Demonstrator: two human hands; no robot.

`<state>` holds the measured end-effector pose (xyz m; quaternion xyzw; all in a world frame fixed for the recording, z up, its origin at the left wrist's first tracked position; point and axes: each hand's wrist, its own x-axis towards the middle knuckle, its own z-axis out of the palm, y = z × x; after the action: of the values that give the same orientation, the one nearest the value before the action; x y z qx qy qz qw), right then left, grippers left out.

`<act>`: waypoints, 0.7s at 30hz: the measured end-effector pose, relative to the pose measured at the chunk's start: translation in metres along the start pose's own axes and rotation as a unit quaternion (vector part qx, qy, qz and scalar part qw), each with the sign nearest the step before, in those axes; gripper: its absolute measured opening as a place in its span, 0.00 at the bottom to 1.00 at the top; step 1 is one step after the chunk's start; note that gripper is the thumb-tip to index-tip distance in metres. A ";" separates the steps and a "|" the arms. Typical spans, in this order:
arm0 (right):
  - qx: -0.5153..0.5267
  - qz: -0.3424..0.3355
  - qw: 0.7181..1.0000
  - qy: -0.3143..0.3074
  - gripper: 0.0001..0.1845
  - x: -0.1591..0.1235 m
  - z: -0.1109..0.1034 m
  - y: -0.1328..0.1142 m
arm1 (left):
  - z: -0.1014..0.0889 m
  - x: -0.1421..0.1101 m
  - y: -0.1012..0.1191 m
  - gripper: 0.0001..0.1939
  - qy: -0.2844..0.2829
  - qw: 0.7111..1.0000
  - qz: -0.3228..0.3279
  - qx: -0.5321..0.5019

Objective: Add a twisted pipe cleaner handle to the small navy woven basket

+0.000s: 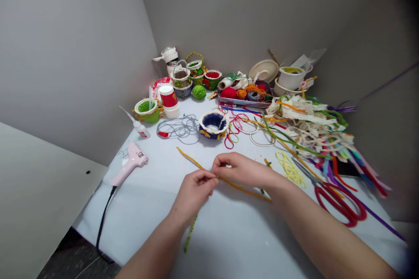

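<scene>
My left hand (194, 192) and my right hand (240, 170) meet over the white table (153, 200), both pinched on a long orange pipe cleaner (191, 160) that runs from upper left to lower right under them. A green and yellow twisted pipe cleaner (190, 234) lies below my left wrist. A small blue and white woven basket (213, 124) sits just beyond the hands.
A pink glue gun (129, 168) with a black cord lies at the left. Red-handled scissors (340, 202) lie at the right beside a heap of lace, ribbons and pipe cleaners (314, 128). Decorated cups, a glue bottle (140, 127), grey cord (179, 129) and a yarn tray (244, 93) stand behind.
</scene>
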<state>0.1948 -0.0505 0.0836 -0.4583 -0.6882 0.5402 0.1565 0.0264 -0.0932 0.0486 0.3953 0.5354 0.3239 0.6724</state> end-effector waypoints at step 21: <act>-0.106 -0.193 0.927 0.305 0.07 -0.007 0.053 0.022 | 0.005 -0.003 0.001 0.13 0.037 0.958 -0.030 -0.283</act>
<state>0.1713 -0.0874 0.0464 -0.4733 -0.7354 0.2578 0.4106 0.0310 -0.0963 0.0511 0.1606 0.4578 0.4565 0.7458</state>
